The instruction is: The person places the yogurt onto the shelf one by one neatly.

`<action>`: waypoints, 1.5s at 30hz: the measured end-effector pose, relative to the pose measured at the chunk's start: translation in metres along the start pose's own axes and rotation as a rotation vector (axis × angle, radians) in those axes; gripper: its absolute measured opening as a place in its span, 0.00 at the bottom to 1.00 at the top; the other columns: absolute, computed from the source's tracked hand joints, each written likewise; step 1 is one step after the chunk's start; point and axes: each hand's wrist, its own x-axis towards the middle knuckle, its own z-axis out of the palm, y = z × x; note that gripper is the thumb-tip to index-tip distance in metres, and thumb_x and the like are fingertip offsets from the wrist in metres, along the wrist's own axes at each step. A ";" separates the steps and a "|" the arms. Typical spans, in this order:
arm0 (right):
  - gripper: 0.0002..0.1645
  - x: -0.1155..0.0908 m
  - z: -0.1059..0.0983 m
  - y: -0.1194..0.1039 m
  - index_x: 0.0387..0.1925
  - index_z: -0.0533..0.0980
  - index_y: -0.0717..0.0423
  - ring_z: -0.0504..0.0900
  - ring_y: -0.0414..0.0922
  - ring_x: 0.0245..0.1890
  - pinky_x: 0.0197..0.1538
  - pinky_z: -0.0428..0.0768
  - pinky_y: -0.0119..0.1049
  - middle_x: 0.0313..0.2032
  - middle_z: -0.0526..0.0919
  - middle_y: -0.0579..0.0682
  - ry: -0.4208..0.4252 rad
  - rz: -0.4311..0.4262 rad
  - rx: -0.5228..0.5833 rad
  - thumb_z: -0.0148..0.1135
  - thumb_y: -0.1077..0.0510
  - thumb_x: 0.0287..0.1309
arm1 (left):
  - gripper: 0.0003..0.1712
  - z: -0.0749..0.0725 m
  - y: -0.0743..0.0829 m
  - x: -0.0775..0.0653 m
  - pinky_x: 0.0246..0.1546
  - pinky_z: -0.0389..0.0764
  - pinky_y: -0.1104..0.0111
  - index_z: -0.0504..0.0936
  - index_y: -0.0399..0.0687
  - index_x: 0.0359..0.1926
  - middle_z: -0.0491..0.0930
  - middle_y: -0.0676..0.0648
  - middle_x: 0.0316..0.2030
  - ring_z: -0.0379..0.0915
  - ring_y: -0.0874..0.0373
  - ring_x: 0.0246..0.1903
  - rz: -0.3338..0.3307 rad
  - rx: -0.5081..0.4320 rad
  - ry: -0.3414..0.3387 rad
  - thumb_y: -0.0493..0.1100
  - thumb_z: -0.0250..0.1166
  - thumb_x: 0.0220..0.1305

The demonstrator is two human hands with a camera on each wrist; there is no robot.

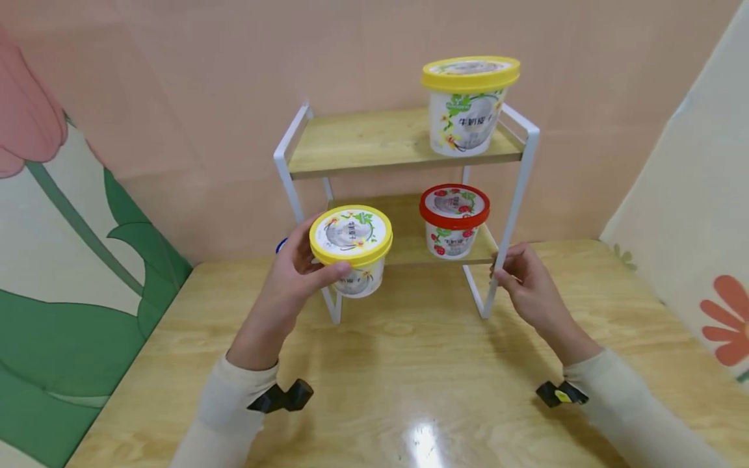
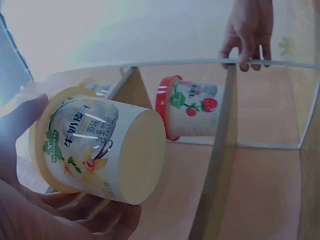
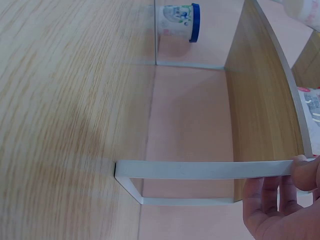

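Observation:
My left hand [image 1: 292, 273] grips a white paper tub with a yellow lid [image 1: 351, 250], thumb on its near side and fingers round the far side. In the head view the tub overlaps the left front of a two-tier wooden shelf [image 1: 363, 140] with white metal side frames. At the shelf's right side, my right hand [image 1: 529, 286] pinches the front upright near the lower board, with the thumb in front in the right wrist view. A red-lidded tub [image 1: 453, 224] stands on the lower board's right part. Above it, another yellow-lidded tub [image 1: 468, 110] rests on the top board.
A blue-lidded tub [image 3: 177, 22] stands on the wooden table [image 1: 404, 383] beyond the shelf's left side, mostly hidden by my left hand in the head view. Close behind the shelf rises a pink backdrop [image 1: 222, 130]. Printed flower panels flank the table on both sides.

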 end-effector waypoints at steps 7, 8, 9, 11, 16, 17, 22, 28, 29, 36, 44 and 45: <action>0.12 -0.004 0.004 0.002 0.47 0.62 0.72 0.81 0.34 0.36 0.40 0.82 0.23 0.36 0.80 0.30 -0.004 -0.002 0.009 0.52 0.76 0.65 | 0.45 -0.003 0.008 0.001 0.61 0.72 0.64 0.62 0.53 0.73 0.72 0.48 0.63 0.68 0.53 0.60 0.044 -0.054 0.008 0.48 0.73 0.57; 0.12 -0.004 0.004 0.002 0.47 0.62 0.72 0.81 0.34 0.36 0.40 0.82 0.23 0.36 0.80 0.30 -0.006 0.000 0.001 0.52 0.76 0.65 | 0.46 -0.003 0.011 0.003 0.61 0.71 0.63 0.62 0.53 0.72 0.72 0.48 0.62 0.68 0.53 0.60 0.058 -0.058 0.010 0.49 0.74 0.56; 0.12 -0.004 0.003 0.001 0.48 0.62 0.72 0.81 0.34 0.36 0.40 0.82 0.23 0.36 0.80 0.30 -0.007 0.000 -0.001 0.52 0.76 0.65 | 0.45 -0.002 0.013 0.005 0.62 0.71 0.63 0.63 0.54 0.72 0.72 0.49 0.62 0.68 0.53 0.60 0.074 -0.064 0.014 0.49 0.74 0.56; 0.12 -0.003 0.002 0.001 0.48 0.62 0.72 0.81 0.33 0.36 0.40 0.82 0.23 0.36 0.79 0.30 -0.008 -0.001 -0.006 0.52 0.76 0.66 | 0.44 0.000 0.021 0.009 0.61 0.72 0.63 0.65 0.54 0.70 0.73 0.49 0.61 0.69 0.53 0.59 0.114 -0.060 0.017 0.51 0.75 0.55; 0.13 -0.003 -0.001 0.000 0.50 0.63 0.71 0.80 0.33 0.37 0.41 0.82 0.23 0.36 0.79 0.30 -0.006 0.003 -0.025 0.52 0.74 0.66 | 0.52 0.008 0.041 0.020 0.63 0.70 0.61 0.64 0.56 0.71 0.74 0.49 0.61 0.70 0.53 0.58 0.165 -0.069 0.045 0.63 0.78 0.48; 0.13 -0.004 -0.001 0.000 0.50 0.63 0.71 0.80 0.33 0.37 0.41 0.82 0.23 0.36 0.79 0.30 -0.008 0.007 -0.024 0.53 0.74 0.66 | 0.55 0.009 0.044 0.021 0.64 0.70 0.60 0.63 0.57 0.72 0.74 0.49 0.62 0.70 0.53 0.58 0.164 -0.081 0.053 0.65 0.78 0.45; 0.13 -0.007 -0.001 0.002 0.50 0.64 0.71 0.80 0.33 0.36 0.40 0.82 0.23 0.35 0.79 0.30 -0.010 0.011 -0.029 0.53 0.74 0.66 | 0.60 0.015 0.056 0.025 0.67 0.68 0.57 0.63 0.54 0.71 0.75 0.47 0.60 0.71 0.54 0.58 0.169 -0.109 0.082 0.69 0.79 0.39; 0.13 -0.005 -0.002 0.002 0.50 0.64 0.70 0.81 0.35 0.37 0.41 0.83 0.24 0.36 0.79 0.31 -0.016 0.004 -0.046 0.53 0.73 0.67 | 0.48 0.015 0.071 0.028 0.68 0.69 0.55 0.67 0.53 0.68 0.76 0.47 0.59 0.72 0.53 0.58 0.205 -0.064 0.097 0.63 0.76 0.51; 0.13 -0.004 -0.002 0.002 0.50 0.64 0.69 0.81 0.35 0.37 0.41 0.83 0.24 0.36 0.78 0.31 -0.017 0.006 -0.050 0.53 0.73 0.67 | 0.44 0.015 0.074 0.029 0.69 0.68 0.54 0.67 0.53 0.68 0.76 0.47 0.60 0.71 0.52 0.59 0.211 -0.061 0.100 0.60 0.74 0.54; 0.13 -0.006 -0.002 0.002 0.50 0.64 0.70 0.80 0.33 0.37 0.41 0.82 0.23 0.35 0.79 0.30 -0.014 0.018 -0.049 0.53 0.74 0.67 | 0.33 0.017 0.092 0.041 0.67 0.65 0.57 0.68 0.53 0.67 0.76 0.46 0.60 0.70 0.52 0.60 0.244 -0.067 0.175 0.48 0.65 0.61; 0.13 -0.004 -0.002 0.001 0.51 0.64 0.70 0.80 0.33 0.38 0.41 0.81 0.22 0.37 0.78 0.29 -0.019 0.003 -0.049 0.52 0.73 0.67 | 0.32 0.018 0.099 0.056 0.58 0.71 0.59 0.68 0.56 0.67 0.77 0.48 0.58 0.71 0.52 0.57 0.263 -0.047 0.210 0.48 0.66 0.63; 0.13 -0.004 -0.002 0.001 0.51 0.63 0.70 0.80 0.33 0.38 0.42 0.81 0.22 0.37 0.78 0.29 -0.020 0.003 -0.048 0.52 0.73 0.67 | 0.34 0.018 0.099 0.057 0.60 0.71 0.59 0.66 0.57 0.68 0.77 0.48 0.58 0.71 0.53 0.57 0.248 -0.049 0.216 0.49 0.66 0.63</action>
